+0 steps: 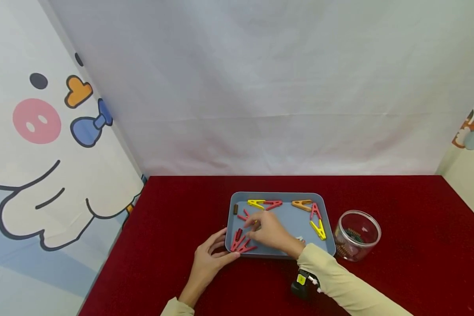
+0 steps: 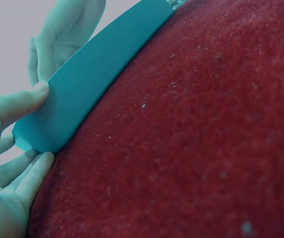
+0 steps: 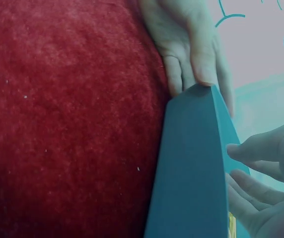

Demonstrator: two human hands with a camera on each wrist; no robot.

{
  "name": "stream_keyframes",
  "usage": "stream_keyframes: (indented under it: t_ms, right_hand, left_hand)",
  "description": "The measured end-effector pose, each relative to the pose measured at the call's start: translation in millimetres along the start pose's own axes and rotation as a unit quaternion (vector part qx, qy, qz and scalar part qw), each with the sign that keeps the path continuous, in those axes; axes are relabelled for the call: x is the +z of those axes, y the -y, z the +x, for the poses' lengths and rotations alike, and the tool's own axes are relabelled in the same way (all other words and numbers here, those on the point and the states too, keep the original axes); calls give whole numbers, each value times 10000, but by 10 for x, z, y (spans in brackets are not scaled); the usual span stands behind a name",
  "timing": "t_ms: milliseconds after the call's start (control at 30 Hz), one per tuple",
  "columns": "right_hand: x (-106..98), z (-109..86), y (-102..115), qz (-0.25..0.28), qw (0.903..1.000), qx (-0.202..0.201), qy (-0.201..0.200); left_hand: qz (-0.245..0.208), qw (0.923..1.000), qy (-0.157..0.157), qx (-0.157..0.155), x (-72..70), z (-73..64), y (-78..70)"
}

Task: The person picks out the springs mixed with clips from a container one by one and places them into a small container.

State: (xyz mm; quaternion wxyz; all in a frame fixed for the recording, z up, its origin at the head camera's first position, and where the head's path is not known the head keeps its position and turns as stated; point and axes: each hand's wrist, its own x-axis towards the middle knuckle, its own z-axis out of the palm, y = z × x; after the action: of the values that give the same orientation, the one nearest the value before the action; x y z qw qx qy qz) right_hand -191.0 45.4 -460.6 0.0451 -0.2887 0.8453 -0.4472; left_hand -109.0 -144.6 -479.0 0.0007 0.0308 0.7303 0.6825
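Note:
A blue-grey tray (image 1: 284, 226) holds red, yellow and orange plastic clips. My left hand (image 1: 210, 259) grips its near left corner, thumb on the front rim (image 2: 57, 79) and fingers around the left side. Over the tray's left half, my right hand (image 1: 269, 230) reaches down with bent fingers. A red clip (image 1: 242, 216) lies close by its fingertips, with a bit of yellow showing beside them. I cannot tell whether those fingers pinch anything. Below them are a dark red coil (image 1: 238, 234) and two red clips (image 1: 246, 247) in the near left corner. A small brown coil (image 1: 235, 209) lies against the left wall.
Along the tray's far side lie a yellow clip (image 1: 256, 203) and an orange clip (image 1: 301, 205). Another yellow clip (image 1: 318, 230) is on the right. A clear round jar (image 1: 357, 250) with coil springs inside stands right of the tray on the red cloth (image 1: 418, 245).

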Motion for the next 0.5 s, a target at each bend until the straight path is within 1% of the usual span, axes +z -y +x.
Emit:
stream_keyframes:
  t_ms: [67, 333, 500]
  right_hand:
    - [31, 18, 10, -28, 10000, -5, 45]
    - [119, 93, 19, -129, 9995, -269, 137]
    - [164, 135, 18, -403, 9983, -363, 189]
  left_hand:
    - [24, 10000, 7, -37, -2, 0, -7]
    - [75, 9998, -6, -158, 2, 0, -10]
    - [8, 9999, 31, -168, -7, 3, -8]
